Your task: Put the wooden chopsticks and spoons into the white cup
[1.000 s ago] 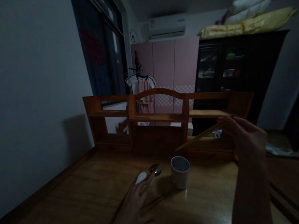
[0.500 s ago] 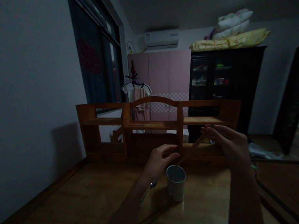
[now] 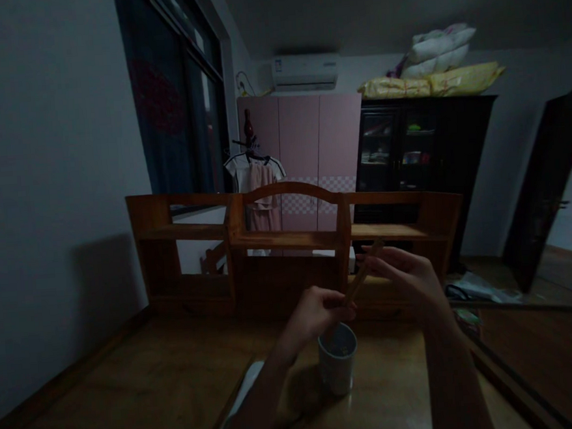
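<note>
A pair of wooden chopsticks (image 3: 360, 281) slants over a pale cup (image 3: 337, 374) that stands upright on the wooden desk. My right hand (image 3: 405, 273) pinches them near their upper end. Lower down, just above the rim, my left hand (image 3: 320, 313) has its thumb and fingers closed around them. The lower tips reach down toward the cup's mouth, partly hidden by my left fingers. Beside my left forearm lies a long, pale, shiny object (image 3: 246, 387), partly covered by the arm; its kind is unclear.
A wooden shelf unit (image 3: 288, 240) runs along the back of the desk (image 3: 179, 372). A wall (image 3: 46, 225) borders the left side. Behind the shelf stand a pink wardrobe (image 3: 300, 135), hung clothes (image 3: 263, 190) and a dark cabinet (image 3: 422, 139). The room is dim.
My right hand has moved left and slightly down with the chopsticks, which now stand steeper. My left hand has closed on them. The view has shifted slightly.
</note>
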`<state>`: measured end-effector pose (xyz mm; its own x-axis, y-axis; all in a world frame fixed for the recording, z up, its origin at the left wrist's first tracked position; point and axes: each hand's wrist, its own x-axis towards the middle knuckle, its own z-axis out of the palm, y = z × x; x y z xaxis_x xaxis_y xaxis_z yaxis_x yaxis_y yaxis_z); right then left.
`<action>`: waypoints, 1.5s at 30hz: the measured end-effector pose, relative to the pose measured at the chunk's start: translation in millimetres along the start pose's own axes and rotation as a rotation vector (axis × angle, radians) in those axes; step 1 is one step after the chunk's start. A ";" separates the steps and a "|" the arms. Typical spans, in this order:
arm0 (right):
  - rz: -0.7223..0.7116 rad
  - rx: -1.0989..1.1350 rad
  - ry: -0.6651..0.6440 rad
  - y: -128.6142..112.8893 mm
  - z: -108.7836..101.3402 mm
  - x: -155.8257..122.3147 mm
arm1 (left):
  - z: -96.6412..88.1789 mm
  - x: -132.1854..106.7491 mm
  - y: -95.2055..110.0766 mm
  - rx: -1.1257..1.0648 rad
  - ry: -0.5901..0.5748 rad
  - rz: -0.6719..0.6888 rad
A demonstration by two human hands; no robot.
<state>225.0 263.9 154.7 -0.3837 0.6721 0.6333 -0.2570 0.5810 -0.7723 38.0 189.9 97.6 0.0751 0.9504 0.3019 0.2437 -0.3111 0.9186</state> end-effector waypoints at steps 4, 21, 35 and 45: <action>0.008 -0.034 -0.096 -0.9 1.3 -1.5 | -6.1 1.8 -7.3 -0.067 -0.099 -0.045; -0.025 -0.141 -0.110 14.0 7.2 5.9 | -8.3 21.7 -42.0 0.015 -0.125 -0.001; 0.276 -0.081 -0.343 87.6 4.5 19.1 | -47.1 5.2 -68.5 0.476 -0.479 -0.095; 0.312 -0.031 -0.458 104.4 26.3 15.0 | -36.7 14.3 -82.0 0.290 -0.561 -0.077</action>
<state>169.1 322.6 82.3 -0.7855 0.5503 0.2830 -0.0461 0.4040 -0.9136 -16.4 228.9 36.0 0.5230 0.8522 -0.0138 0.5145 -0.3027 0.8023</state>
